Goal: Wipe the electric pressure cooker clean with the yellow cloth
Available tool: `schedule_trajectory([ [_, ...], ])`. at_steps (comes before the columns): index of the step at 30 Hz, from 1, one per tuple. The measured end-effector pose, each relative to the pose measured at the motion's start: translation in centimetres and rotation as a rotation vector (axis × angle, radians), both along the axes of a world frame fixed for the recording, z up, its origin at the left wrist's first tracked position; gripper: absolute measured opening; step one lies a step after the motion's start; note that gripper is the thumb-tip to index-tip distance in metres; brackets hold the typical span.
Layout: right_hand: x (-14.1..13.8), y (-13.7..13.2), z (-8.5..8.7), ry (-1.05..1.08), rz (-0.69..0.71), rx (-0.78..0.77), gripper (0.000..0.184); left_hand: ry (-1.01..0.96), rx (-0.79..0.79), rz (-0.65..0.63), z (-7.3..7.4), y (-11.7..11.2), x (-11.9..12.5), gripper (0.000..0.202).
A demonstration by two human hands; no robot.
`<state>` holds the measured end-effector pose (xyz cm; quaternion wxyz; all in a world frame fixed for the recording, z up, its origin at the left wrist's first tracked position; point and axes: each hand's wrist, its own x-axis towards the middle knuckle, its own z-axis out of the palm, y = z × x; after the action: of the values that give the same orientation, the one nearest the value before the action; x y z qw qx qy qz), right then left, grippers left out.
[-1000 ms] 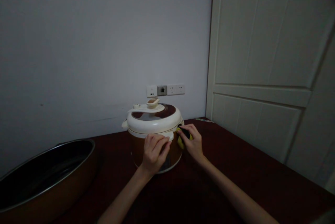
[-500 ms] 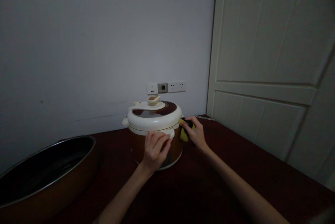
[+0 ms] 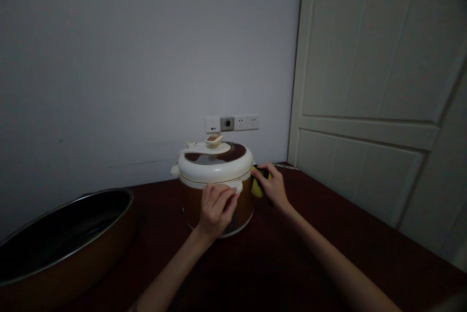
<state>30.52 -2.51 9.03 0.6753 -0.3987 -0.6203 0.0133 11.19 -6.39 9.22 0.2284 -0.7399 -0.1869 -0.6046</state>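
Note:
A rice cooker (image 3: 215, 166) with a cream lid and a brown body stands on a dark red table (image 3: 284, 263), near the wall. My left hand (image 3: 216, 211) lies against the cooker's front, its fingers curled under the lid's front tab. My right hand (image 3: 273, 186) presses a yellow sponge (image 3: 257, 186) with a dark face against the cooker's right side, fingers closed on it.
A large dark metal basin (image 3: 62, 244) sits at the table's left. Wall sockets (image 3: 232, 123) are behind the cooker. A white panelled door (image 3: 375, 88) stands to the right. A thin object (image 3: 285, 166) lies at the table's far edge by the door.
My right hand with the sponge has moved up and back along the cooker's right side. My left hand has stayed on the front. The view shifted slightly.

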Motion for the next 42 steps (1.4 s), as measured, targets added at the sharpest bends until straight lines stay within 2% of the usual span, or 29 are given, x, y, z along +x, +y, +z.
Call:
schedule_trajectory([
  [5, -1.1, -1.3, 0.4, -0.142, 0.097, 0.074, 0.015, -0.001, -0.014, 0.000, 0.0, 0.0, -0.1, 0.019],
  [12, 0.1, 0.0, 0.1, -0.033, -0.014, 0.005, 0.022, -0.007, -0.005, -0.017, 0.1, 0.0, 0.0, 0.018],
  [19, -1.4, -2.0, 0.6, -0.190, 0.114, 0.040, 0.015, -0.001, -0.006, -0.021, 0.1, -0.1, 0.1, 0.021],
  [25, 0.0, -0.1, 0.2, -0.002, 0.029, -0.052, 0.020, -0.010, 0.000, -0.023, 0.1, -0.1, 0.0, 0.018],
  [27, -0.1, -0.1, 0.2, 0.032, 0.017, -0.067, 0.021, -0.013, -0.002, -0.026, 0.0, 0.0, 0.0, 0.019],
  [32, -1.5, -1.6, 0.5, -0.050, 0.091, 0.027, 0.017, -0.002, -0.001, -0.016, -0.1, 0.1, 0.0, 0.021],
  [39, -0.6, 0.0, 0.2, 0.160, 0.066, -0.143, 0.029, -0.005, 0.004, -0.023, 0.0, 0.0, 0.0, 0.022],
  [42, -1.1, -0.6, 0.2, 0.126, 0.076, -0.075, 0.024, -0.006, 0.004, -0.015, 0.0, 0.0, 0.0, 0.021],
])
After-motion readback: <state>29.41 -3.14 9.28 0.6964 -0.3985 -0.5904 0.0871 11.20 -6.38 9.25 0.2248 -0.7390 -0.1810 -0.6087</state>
